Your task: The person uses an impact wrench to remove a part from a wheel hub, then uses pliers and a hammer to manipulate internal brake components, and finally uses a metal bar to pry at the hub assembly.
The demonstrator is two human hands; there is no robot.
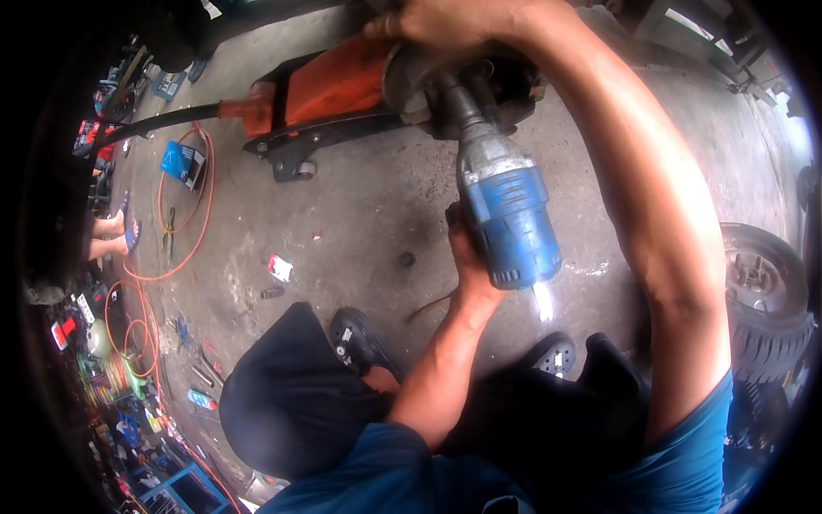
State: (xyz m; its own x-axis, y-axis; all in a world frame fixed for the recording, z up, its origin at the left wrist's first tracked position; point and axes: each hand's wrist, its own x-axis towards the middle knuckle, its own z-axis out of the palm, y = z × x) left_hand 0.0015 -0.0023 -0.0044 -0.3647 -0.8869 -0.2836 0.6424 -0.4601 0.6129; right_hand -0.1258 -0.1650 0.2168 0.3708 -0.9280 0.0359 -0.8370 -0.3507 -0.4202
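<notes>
The left hand (471,261), fingers wrapped, grips the blue-and-grey impact wrench (516,223), nose at the orange-red metal jack (336,81). The right hand (447,21) is beyond; its finger opening cannot be determined.

power tool (514,214): blue body, silver-grey nose
jack (334,90): orange-red top, black edges
hose (161,277): orange
box (180,160): mostly blue
shirt (685,463): dark teal blue
trousers (282,394): plain black
shoes (556,353): black with pale dots
tyre (775,344): dark grey, blocky tread
floor (368,223): grey, darker stains

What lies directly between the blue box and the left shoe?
The head view shows the orange hose and a red-and-white packet there.
</notes>
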